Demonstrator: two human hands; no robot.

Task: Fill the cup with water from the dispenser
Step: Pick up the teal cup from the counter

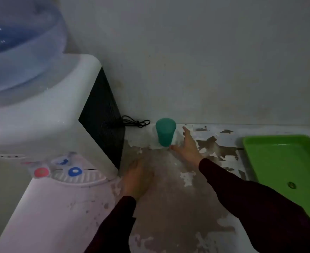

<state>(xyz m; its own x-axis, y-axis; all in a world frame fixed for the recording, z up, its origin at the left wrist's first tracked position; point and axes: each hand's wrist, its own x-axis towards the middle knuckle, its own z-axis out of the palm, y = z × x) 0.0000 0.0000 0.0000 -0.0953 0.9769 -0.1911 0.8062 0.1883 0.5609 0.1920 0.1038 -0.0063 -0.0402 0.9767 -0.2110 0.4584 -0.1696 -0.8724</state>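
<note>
Right hand (188, 146) spread open beside teal cup (165, 131), left hand (137, 177) open, flat on counter (168, 198)

I see a counter (170, 207) with its white coating badly peeled, brown patches exposed. Standing on it: a teal cup (165, 132) just left of my open right hand (188, 146), a white water dispenser (46, 136) left of my left hand (137, 177), and a green tray (285, 159) right of both.
</note>
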